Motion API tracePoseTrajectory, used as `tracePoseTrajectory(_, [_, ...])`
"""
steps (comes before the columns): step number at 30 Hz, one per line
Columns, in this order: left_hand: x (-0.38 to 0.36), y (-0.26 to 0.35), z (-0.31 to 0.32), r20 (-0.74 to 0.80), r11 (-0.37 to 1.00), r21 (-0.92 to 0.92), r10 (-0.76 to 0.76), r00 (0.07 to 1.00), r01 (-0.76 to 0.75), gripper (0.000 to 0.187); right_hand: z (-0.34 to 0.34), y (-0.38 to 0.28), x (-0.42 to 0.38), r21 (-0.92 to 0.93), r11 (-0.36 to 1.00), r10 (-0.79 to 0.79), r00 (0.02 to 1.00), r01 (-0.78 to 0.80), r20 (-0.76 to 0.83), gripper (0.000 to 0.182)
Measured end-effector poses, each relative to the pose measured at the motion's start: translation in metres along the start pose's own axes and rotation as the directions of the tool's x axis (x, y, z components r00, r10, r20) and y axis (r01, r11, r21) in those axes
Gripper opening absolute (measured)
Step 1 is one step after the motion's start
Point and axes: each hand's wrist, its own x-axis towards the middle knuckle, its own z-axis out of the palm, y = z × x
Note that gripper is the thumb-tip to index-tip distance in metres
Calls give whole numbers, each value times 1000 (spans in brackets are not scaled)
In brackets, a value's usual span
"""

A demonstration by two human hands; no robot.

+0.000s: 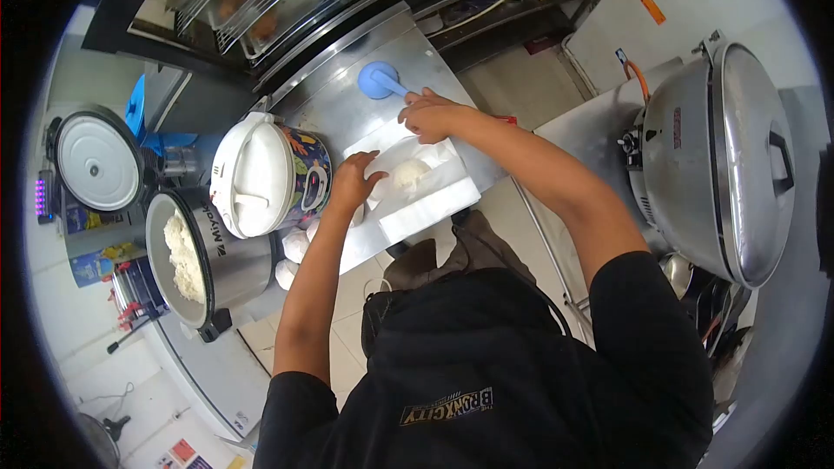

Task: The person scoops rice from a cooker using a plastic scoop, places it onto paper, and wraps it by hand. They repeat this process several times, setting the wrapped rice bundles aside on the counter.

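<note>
On the steel counter lies white paper (pixel 430 208) with a mound of rice (pixel 410 175) on it. My right hand (pixel 426 115) is closed round the handle of a blue rice paddle (pixel 379 80), whose round head rests over the counter beyond the paper. At the paper's left edge is my left hand (pixel 354 178), fingers apart, with nothing seen in it. White wrapped bundles (pixel 295 246) sit by my left forearm, beside the patterned rice cooker (pixel 261 175), which has its lid down.
An open Miyako cooker (pixel 217 256) full of rice stands at the left, its lid (pixel 100 162) raised. A glass-fronted cabinet (pixel 252 9) borders the counter's far side. A large lidded steel pot (pixel 712 156) is at the right.
</note>
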Motion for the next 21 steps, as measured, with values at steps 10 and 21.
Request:
tracePoseTrajectory(10, [-20,-34,0,-73,983,-44,-183,980,180,29,17,10,-12,327,928,136,978,-181,157,46])
tracePoseTrajectory(21, [-20,-41,3,-87,971,-111,-223,971,213,29,13,18,-40,321,862,418,908,-393,-11,29])
